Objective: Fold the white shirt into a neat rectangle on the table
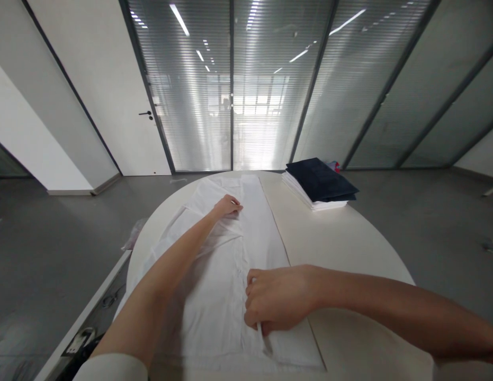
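A white cloth garment point(214, 296) lies spread over the round table, wrinkled on its left side and folded into a flat, smoother panel on its right. My left hand point(229, 205) reaches to its far part, fingers pinched on the cloth near the fold line. Closer to me, my right hand point(274, 299) is closed with curled fingers on the same cloth, and a narrow white strip hangs below the fingers. Its fingertips are partly hidden. I cannot tell the exact kind of garment.
The round white table point(349, 254) carries a dark navy folded cloth point(321, 180) on a white stack point(297, 193) at the back right, with a small red and blue item point(334, 166) behind. A floor channel with a socket point(80, 340) runs at lower left. Glass partitions stand beyond.
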Demonstrator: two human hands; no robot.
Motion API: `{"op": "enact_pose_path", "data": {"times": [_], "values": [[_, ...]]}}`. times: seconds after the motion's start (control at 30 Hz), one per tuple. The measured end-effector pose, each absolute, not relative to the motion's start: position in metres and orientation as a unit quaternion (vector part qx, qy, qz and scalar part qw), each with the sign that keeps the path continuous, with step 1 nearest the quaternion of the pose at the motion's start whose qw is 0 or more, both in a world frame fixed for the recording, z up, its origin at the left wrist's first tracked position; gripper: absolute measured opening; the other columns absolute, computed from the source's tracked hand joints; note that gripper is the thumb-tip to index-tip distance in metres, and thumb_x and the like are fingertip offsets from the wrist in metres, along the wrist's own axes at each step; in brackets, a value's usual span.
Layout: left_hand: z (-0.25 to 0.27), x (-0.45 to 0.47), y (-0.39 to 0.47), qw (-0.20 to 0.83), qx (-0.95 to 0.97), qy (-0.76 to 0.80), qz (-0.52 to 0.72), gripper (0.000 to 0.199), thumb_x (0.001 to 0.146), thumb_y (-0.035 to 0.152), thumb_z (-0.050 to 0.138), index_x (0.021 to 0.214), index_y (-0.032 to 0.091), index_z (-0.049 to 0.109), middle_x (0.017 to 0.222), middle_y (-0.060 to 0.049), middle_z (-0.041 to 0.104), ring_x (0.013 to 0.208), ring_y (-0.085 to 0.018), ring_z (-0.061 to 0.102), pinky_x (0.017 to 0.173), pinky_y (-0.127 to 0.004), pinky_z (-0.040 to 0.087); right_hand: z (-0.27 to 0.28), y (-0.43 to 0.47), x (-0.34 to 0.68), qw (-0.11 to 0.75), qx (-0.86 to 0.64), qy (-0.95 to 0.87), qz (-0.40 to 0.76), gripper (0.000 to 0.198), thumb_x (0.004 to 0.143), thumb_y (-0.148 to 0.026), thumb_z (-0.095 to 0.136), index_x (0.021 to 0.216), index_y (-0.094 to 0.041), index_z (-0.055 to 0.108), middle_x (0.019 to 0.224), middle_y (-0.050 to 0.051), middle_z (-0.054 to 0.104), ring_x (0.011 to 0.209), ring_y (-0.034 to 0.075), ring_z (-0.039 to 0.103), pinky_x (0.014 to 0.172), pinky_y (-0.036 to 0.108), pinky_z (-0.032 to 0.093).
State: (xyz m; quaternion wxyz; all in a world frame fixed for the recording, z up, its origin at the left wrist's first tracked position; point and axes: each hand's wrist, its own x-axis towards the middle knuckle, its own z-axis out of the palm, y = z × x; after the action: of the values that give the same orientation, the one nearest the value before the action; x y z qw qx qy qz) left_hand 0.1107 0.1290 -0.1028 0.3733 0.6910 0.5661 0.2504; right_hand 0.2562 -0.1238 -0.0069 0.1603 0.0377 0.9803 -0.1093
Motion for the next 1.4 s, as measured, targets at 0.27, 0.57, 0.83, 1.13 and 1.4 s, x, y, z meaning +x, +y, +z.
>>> {"op": "enact_pose_path", "data": {"times": [0.27,0.57,0.83,1.13,1.4], "values": [[-0.102,0.117,0.111,0.271,0.704,0.603,0.261,0.019,0.081,0.032,0.072,0.096,0.021,0.077,0.094,-0.005,0.076,0.086,-0.018,0.069,0.070,-0.022,0.048,-0.021,-0.123,0.241,0.122,0.023,0.986,-0.107,0.016,0.099,-0.032,0.057,0.091,-0.021,0.064,0.081,0.001,0.073,0.078,0.019,0.064,0.073,0.035,0.034],[-0.102,0.122,0.102,0.224,0.704,0.621,0.263,0.021,0.085,0.035,0.067,0.102,0.027,0.077,0.106,-0.003,0.076,0.099,-0.021,0.068,0.075,-0.023,0.045,-0.034,-0.126,0.231,0.103,0.041,0.991,-0.078,0.017,0.098,-0.034,0.056,0.093,-0.021,0.064,0.088,0.003,0.072,0.081,0.019,0.063,0.071,0.035,0.034],[-0.102,0.122,0.101,0.213,0.709,0.621,0.257,0.022,0.087,0.034,0.065,0.103,0.027,0.077,0.107,-0.003,0.076,0.099,-0.021,0.068,0.074,-0.023,0.044,-0.044,-0.139,0.231,0.035,0.038,0.997,-0.052,0.014,0.088,-0.030,0.061,0.080,-0.018,0.063,0.080,0.001,0.069,0.069,0.017,0.057,0.068,0.035,0.035],[-0.103,0.122,0.101,0.202,0.715,0.620,0.252,0.022,0.087,0.035,0.064,0.104,0.027,0.077,0.106,-0.002,0.076,0.097,-0.019,0.068,0.073,-0.023,0.044,-0.065,-0.145,0.227,-0.023,0.045,0.998,-0.044,0.017,0.085,-0.033,0.058,0.074,-0.020,0.061,0.073,0.000,0.068,0.064,0.017,0.054,0.068,0.035,0.034],[-0.103,0.123,0.101,0.190,0.717,0.627,0.241,0.024,0.088,0.036,0.063,0.107,0.030,0.077,0.105,0.000,0.077,0.097,-0.019,0.069,0.074,-0.022,0.046,-0.086,-0.147,0.222,-0.076,0.054,0.995,-0.025,0.018,0.082,-0.034,0.059,0.071,-0.021,0.057,0.065,-0.002,0.062,0.058,0.015,0.049,0.063,0.034,0.034]]}}
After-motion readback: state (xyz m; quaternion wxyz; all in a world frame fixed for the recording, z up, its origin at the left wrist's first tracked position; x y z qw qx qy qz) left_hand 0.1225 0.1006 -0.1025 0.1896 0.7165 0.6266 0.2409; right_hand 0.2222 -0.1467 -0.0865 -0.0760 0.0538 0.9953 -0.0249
